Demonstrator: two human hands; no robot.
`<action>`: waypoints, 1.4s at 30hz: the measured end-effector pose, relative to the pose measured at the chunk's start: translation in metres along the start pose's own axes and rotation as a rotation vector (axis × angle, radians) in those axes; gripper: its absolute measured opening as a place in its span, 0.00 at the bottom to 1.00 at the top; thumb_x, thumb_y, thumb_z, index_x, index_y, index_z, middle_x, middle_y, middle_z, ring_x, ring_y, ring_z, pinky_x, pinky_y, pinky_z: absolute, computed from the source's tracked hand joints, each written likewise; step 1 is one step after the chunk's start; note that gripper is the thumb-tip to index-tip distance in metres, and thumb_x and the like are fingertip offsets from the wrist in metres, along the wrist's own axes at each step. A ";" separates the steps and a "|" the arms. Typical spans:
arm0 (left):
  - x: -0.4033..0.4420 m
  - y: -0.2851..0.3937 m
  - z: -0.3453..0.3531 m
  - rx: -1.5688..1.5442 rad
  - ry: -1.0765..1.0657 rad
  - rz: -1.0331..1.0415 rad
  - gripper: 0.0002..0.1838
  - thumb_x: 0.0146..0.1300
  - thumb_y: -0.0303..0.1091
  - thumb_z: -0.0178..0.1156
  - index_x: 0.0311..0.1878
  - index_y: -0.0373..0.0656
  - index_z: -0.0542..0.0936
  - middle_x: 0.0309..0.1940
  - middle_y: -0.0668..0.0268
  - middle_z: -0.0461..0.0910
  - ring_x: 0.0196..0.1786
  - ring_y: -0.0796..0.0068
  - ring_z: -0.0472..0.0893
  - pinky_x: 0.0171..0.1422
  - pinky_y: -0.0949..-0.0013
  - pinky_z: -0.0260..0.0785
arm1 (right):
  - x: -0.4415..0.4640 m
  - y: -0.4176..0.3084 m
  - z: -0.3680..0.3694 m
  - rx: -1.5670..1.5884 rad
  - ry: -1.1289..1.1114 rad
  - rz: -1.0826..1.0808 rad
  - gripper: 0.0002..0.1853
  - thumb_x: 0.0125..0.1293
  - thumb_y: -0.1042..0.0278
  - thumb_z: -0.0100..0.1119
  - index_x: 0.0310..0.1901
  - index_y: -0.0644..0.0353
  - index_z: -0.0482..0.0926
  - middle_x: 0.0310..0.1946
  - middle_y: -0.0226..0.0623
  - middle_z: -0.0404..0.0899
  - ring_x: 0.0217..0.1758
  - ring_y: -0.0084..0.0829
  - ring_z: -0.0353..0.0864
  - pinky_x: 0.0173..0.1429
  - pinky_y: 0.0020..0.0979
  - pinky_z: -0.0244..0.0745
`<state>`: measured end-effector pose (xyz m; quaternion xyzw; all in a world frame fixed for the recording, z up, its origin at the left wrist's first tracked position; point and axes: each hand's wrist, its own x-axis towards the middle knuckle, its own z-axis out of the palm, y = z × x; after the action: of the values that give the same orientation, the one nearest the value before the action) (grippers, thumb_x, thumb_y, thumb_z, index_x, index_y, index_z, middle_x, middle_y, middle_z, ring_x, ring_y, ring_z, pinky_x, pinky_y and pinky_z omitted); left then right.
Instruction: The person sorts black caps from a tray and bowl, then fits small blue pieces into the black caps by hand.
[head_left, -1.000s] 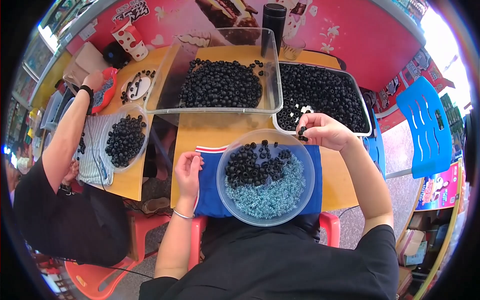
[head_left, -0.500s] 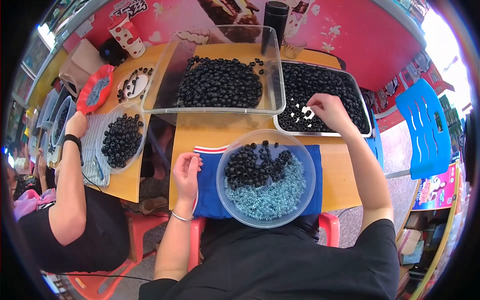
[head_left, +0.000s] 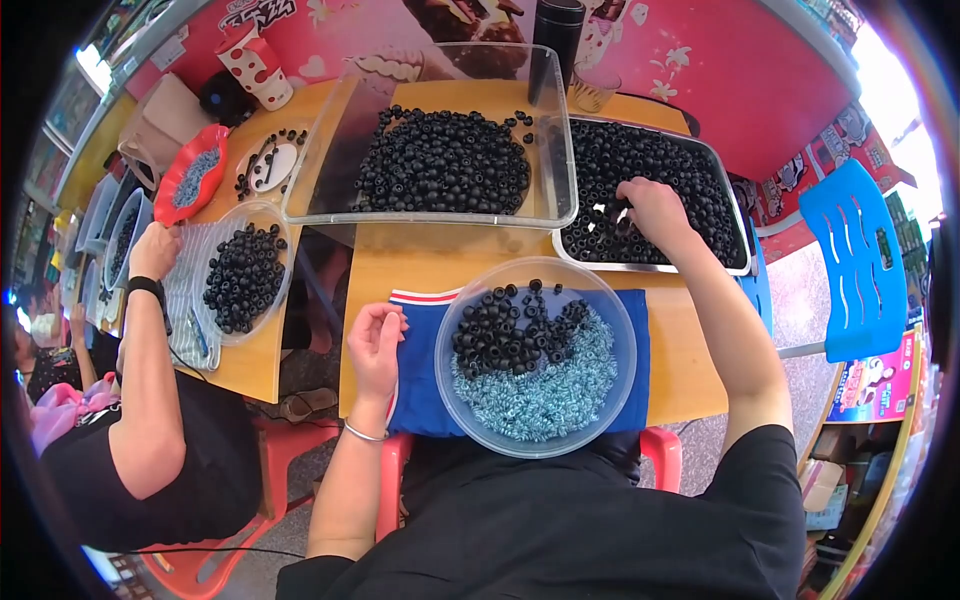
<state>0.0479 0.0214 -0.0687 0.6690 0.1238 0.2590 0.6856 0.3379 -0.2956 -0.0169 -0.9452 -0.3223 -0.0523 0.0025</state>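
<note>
My right hand (head_left: 657, 210) is over the metal tray (head_left: 740, 262), with its fingers bent together among black ring-like pieces (head_left: 640, 150). What lies between its fingertips is hidden. Beside the round clear bowl (head_left: 626, 400), my left hand (head_left: 375, 350) has its fingers curled in against the thumb; anything inside them is too small to make out. The bowl holds black pieces (head_left: 500, 335) with holes, next to a heap of small, pale-blue translucent pieces (head_left: 540, 400). A blue cloth (head_left: 420, 400) with a striped edge lies under the bowl.
A large clear bin (head_left: 440, 220) of black pieces stands at the back. To the left, a co-worker's hand (head_left: 155, 250) is near a red dish (head_left: 172, 200) of small pale pieces. A black flask (head_left: 555, 45) and a blue chair (head_left: 850, 260) are on the right.
My right hand has shifted slightly within the tray, its fingers now lower and partly turned away. The left hand stays where it was beside the bowl.
</note>
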 end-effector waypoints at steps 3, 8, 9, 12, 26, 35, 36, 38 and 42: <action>0.000 0.001 0.001 0.008 -0.003 0.003 0.07 0.70 0.32 0.56 0.43 0.37 0.77 0.32 0.69 0.78 0.34 0.84 0.76 0.38 0.80 0.67 | 0.001 0.002 0.008 -0.051 0.010 -0.043 0.12 0.52 0.73 0.63 0.41 0.55 0.80 0.37 0.40 0.79 0.42 0.43 0.82 0.49 0.42 0.78; 0.000 0.002 0.001 0.015 -0.011 0.004 0.07 0.70 0.32 0.56 0.42 0.37 0.77 0.32 0.69 0.78 0.35 0.84 0.76 0.38 0.80 0.67 | -0.007 0.004 0.000 0.102 0.000 -0.081 0.13 0.53 0.73 0.64 0.42 0.54 0.80 0.38 0.39 0.78 0.44 0.44 0.81 0.50 0.42 0.77; 0.000 0.002 0.001 0.016 -0.012 0.006 0.07 0.70 0.32 0.56 0.42 0.37 0.77 0.32 0.69 0.78 0.35 0.84 0.76 0.38 0.81 0.67 | -0.007 0.004 -0.001 0.133 -0.010 -0.074 0.13 0.54 0.73 0.64 0.42 0.54 0.80 0.38 0.39 0.78 0.44 0.44 0.81 0.50 0.42 0.77; 0.000 0.002 0.002 0.023 -0.013 0.005 0.07 0.70 0.31 0.56 0.42 0.36 0.77 0.32 0.69 0.78 0.35 0.84 0.76 0.38 0.81 0.67 | -0.007 0.004 -0.001 0.160 -0.006 -0.067 0.11 0.54 0.73 0.65 0.41 0.55 0.80 0.39 0.39 0.78 0.45 0.45 0.81 0.51 0.43 0.77; -0.001 0.001 0.002 0.011 0.001 -0.001 0.07 0.69 0.31 0.57 0.42 0.36 0.77 0.31 0.69 0.77 0.34 0.84 0.75 0.37 0.80 0.67 | 0.009 0.010 0.010 0.273 -0.046 -0.099 0.09 0.45 0.79 0.61 0.31 0.58 0.82 0.32 0.43 0.82 0.41 0.44 0.82 0.48 0.41 0.78; -0.001 0.002 0.003 0.011 -0.002 0.001 0.07 0.69 0.32 0.58 0.41 0.37 0.77 0.31 0.71 0.78 0.33 0.85 0.75 0.37 0.81 0.67 | 0.014 0.010 0.004 0.245 -0.102 -0.136 0.12 0.43 0.81 0.61 0.33 0.59 0.82 0.35 0.42 0.82 0.44 0.43 0.81 0.50 0.39 0.77; -0.001 0.001 0.003 0.006 0.002 0.001 0.07 0.69 0.32 0.58 0.41 0.37 0.76 0.31 0.71 0.78 0.33 0.85 0.75 0.37 0.81 0.67 | 0.014 0.009 0.002 0.253 -0.119 -0.120 0.12 0.43 0.81 0.61 0.33 0.59 0.82 0.35 0.42 0.82 0.44 0.43 0.81 0.50 0.39 0.77; -0.001 0.002 0.003 0.001 0.005 0.003 0.07 0.69 0.32 0.58 0.41 0.37 0.77 0.31 0.70 0.78 0.33 0.84 0.76 0.37 0.81 0.67 | 0.013 0.009 0.001 0.266 -0.094 -0.124 0.12 0.43 0.81 0.61 0.32 0.59 0.82 0.33 0.42 0.81 0.42 0.43 0.81 0.48 0.39 0.77; -0.001 0.000 0.002 -0.002 0.001 0.008 0.07 0.69 0.31 0.57 0.41 0.36 0.77 0.32 0.67 0.79 0.33 0.83 0.76 0.37 0.80 0.67 | 0.005 0.009 -0.007 0.262 0.045 -0.129 0.10 0.43 0.80 0.60 0.31 0.60 0.81 0.31 0.42 0.80 0.38 0.44 0.81 0.45 0.40 0.77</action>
<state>0.0481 0.0189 -0.0689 0.6685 0.1215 0.2623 0.6852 0.3468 -0.2996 -0.0094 -0.9127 -0.3863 -0.0309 0.1299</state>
